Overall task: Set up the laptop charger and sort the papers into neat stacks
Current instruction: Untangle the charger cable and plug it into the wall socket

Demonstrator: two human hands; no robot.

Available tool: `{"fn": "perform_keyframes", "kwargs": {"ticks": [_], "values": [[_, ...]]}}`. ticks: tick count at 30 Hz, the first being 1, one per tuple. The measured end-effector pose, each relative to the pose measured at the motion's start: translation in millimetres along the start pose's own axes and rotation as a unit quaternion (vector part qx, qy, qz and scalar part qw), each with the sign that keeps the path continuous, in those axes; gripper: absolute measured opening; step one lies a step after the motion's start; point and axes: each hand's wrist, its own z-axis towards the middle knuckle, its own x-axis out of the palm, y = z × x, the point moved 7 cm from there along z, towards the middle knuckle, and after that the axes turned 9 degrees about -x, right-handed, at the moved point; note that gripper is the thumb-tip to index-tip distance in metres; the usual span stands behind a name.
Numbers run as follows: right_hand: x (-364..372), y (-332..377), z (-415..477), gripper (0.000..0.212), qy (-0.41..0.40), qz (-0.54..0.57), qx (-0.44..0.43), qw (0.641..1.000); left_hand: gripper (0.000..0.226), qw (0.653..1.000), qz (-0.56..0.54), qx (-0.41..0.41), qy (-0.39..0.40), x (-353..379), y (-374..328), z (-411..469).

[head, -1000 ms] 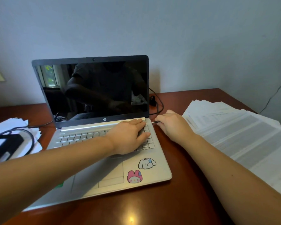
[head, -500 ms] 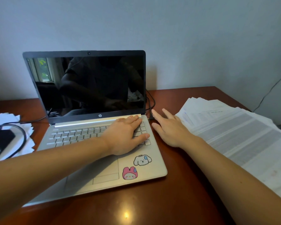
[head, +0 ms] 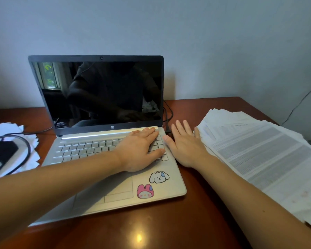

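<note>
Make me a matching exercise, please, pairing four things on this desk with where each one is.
Things:
1. left hand
2. right hand
3. printed papers
4. black charger brick

Places:
A. on white sheets at the left edge of the desk
B. flat on the keyboard of the laptop
C. fanned out to the right of the laptop
D. open, between the laptop and the printed papers

Pairs: 1-B, 2-D, 3-C, 4-A.
</note>
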Motion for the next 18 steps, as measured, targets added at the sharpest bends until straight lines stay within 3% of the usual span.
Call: {"fn": "perform_keyframes", "kwargs": {"ticks": [9,18], "values": [[3,2,5,0.069,0.039,0.007,-0.024,0.999,0.083,1.000,0.007,0.008,0.012,2,-1,2],[-25,26,-3,0.061,0.038,-0.106,-0.019,0.993,0.081,0.998,0.029,0.006,0.064,-12,17,-16]]}}
